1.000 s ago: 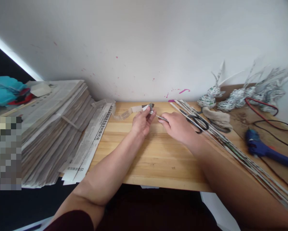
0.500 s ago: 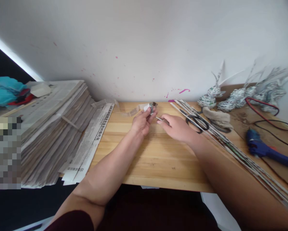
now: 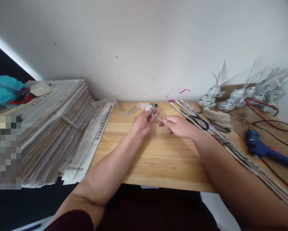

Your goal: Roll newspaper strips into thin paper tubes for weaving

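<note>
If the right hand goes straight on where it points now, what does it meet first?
Most likely the left hand, whose fingers lie just ahead of the thin pale stick in the right hand. Depth is unclear, so it might pass over or under them.

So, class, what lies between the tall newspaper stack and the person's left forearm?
Flat newspaper sheets lie beside the newspaper stack, then a stretch of wooden tabletop reaches to the left forearm; the head view shows this.
</note>
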The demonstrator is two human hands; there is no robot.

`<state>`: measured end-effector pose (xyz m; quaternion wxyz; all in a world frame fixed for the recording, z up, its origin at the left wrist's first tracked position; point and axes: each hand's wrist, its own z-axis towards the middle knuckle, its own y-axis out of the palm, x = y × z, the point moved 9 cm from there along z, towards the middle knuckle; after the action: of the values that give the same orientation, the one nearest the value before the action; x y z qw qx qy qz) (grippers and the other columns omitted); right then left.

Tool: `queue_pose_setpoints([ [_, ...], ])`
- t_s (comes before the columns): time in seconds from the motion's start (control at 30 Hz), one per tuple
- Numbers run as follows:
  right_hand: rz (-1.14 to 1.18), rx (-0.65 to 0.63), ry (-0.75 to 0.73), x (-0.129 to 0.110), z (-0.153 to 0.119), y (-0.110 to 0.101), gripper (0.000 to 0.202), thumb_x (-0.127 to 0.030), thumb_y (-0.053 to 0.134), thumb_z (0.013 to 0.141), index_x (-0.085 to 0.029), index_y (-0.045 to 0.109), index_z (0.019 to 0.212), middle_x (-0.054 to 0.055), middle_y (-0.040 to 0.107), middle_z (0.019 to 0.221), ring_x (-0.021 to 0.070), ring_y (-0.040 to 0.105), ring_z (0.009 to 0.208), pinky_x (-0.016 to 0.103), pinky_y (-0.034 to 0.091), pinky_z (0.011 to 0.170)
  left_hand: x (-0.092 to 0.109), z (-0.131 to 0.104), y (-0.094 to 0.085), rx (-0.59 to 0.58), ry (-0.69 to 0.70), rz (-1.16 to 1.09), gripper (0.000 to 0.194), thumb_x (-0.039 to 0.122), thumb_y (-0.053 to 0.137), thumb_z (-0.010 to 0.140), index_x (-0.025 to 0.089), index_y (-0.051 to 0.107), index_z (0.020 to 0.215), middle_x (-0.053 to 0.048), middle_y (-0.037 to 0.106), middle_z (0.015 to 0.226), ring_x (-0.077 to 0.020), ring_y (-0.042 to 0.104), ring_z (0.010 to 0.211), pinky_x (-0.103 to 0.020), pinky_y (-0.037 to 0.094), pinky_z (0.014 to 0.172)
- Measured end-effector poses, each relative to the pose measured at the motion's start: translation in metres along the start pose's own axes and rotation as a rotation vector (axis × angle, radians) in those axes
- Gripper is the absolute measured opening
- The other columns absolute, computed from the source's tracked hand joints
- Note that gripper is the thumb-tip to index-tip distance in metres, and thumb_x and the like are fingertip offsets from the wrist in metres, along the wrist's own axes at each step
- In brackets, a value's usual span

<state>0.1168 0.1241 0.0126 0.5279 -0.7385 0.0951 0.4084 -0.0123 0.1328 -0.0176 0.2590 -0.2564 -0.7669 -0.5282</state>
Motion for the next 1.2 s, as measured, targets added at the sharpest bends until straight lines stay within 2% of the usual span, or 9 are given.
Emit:
queue_pose_setpoints([
  [0.1, -0.423, 0.218, -0.183, -0.021, -0.004, -0.009, 0.025, -0.038, 0.049, 0.095, -0.017, 0.063, 0.096, 0.010, 0.068, 0.085, 0.0213, 0.060, 0.077, 0.029, 0.036, 0.065, 0.003, 0.004, -0.005, 0.042, 0.027, -0.044, 0.013, 0.006, 0.055, 0.090, 0.009, 0.065, 0.082, -0.007, 0.072, 0.080, -0.0139, 0.073, 0.081, -0.024, 0.059, 0.085],
  [0.23, -0.530, 0.248, -0.204, -0.027, -0.005, -0.011, 0.029, -0.034, 0.040, 0.099, -0.018, 0.063, 0.092, 0.011, 0.067, 0.081, 0.0223, 0.061, 0.078, 0.030, 0.035, 0.066, 0.006, 0.005, -0.008, 0.092, 0.022, -0.075, 0.011, 0.006, 0.055, 0.090, 0.009, 0.065, 0.088, -0.008, 0.073, 0.083, -0.0163, 0.073, 0.087, -0.025, 0.059, 0.084],
  [0.5, 0.601, -0.237, 0.112, 0.001, -0.005, 0.017, 0.042, -0.044, 0.040, 0.098, -0.014, 0.066, 0.085, -0.004, 0.044, 0.042, 0.0146, 0.051, 0.044, 0.028, 0.042, 0.053, 0.009, 0.001, -0.003, 0.050, -0.015, -0.076, 0.011, 0.004, 0.055, 0.089, 0.008, 0.065, 0.090, -0.009, 0.073, 0.079, -0.0166, 0.074, 0.081, -0.018, 0.059, 0.072],
  [0.6, 0.743, -0.293, 0.161, 0.002, -0.006, 0.023, 0.044, -0.048, 0.044, 0.096, -0.014, 0.066, 0.078, -0.006, 0.037, 0.038, 0.0132, 0.047, 0.039, 0.028, 0.042, 0.051, 0.011, 0.001, -0.003, 0.047, -0.006, -0.082, 0.011, 0.004, 0.054, 0.089, 0.009, 0.065, 0.087, -0.008, 0.072, 0.077, -0.0152, 0.074, 0.077, -0.017, 0.059, 0.071],
  [0.73, 0.295, -0.093, 0.118, 0.005, -0.003, 0.008, 0.054, -0.056, 0.038, 0.096, -0.014, 0.068, 0.078, 0.003, 0.055, 0.048, 0.0165, 0.055, 0.049, 0.031, 0.044, 0.057, 0.015, 0.005, -0.009, 0.093, 0.017, -0.104, 0.010, 0.005, 0.056, 0.089, 0.010, 0.065, 0.090, -0.008, 0.073, 0.082, -0.0154, 0.074, 0.082, -0.019, 0.060, 0.076],
  [0.87, -0.373, 0.291, -0.225, -0.031, -0.008, -0.020, 0.030, -0.045, 0.061, 0.089, -0.018, 0.067, 0.101, 0.012, 0.071, 0.093, 0.0254, 0.062, 0.089, 0.033, 0.042, 0.075, 0.019, 0.009, -0.013, 0.115, 0.054, -0.119, 0.010, 0.006, 0.055, 0.090, 0.011, 0.064, 0.090, -0.007, 0.072, 0.083, -0.0158, 0.074, 0.085, -0.022, 0.059, 0.080],
  [1.0, -0.550, 0.289, -0.222, -0.033, -0.008, -0.019, 0.028, -0.032, 0.044, 0.098, -0.017, 0.068, 0.095, 0.013, 0.069, 0.085, 0.0244, 0.061, 0.082, 0.033, 0.038, 0.071, 0.021, 0.009, -0.014, 0.119, 0.061, -0.114, 0.013, 0.006, 0.053, 0.091, 0.011, 0.064, 0.086, -0.006, 0.071, 0.080, -0.0157, 0.073, 0.086, -0.021, 0.059, 0.081],
  [1.1, -0.268, 0.221, -0.114, -0.020, -0.004, -0.020, 0.033, -0.034, 0.041, 0.098, -0.017, 0.068, 0.091, 0.008, 0.067, 0.074, 0.0200, 0.060, 0.069, 0.031, 0.038, 0.066, 0.022, 0.009, -0.011, 0.096, 0.063, -0.098, 0.014, 0.005, 0.053, 0.090, 0.010, 0.063, 0.081, -0.006, 0.071, 0.079, -0.0163, 0.073, 0.088, -0.020, 0.059, 0.081],
  [1.2, 0.306, 0.016, 0.080, 0.002, 0.001, -0.004, 0.035, -0.037, 0.041, 0.097, -0.016, 0.066, 0.085, 0.003, 0.060, 0.057, 0.0166, 0.058, 0.056, 0.029, 0.039, 0.059, 0.021, 0.008, -0.011, 0.097, 0.053, -0.107, 0.013, 0.004, 0.054, 0.089, 0.010, 0.064, 0.082, -0.008, 0.071, 0.080, -0.0178, 0.073, 0.092, -0.022, 0.059, 0.083],
])
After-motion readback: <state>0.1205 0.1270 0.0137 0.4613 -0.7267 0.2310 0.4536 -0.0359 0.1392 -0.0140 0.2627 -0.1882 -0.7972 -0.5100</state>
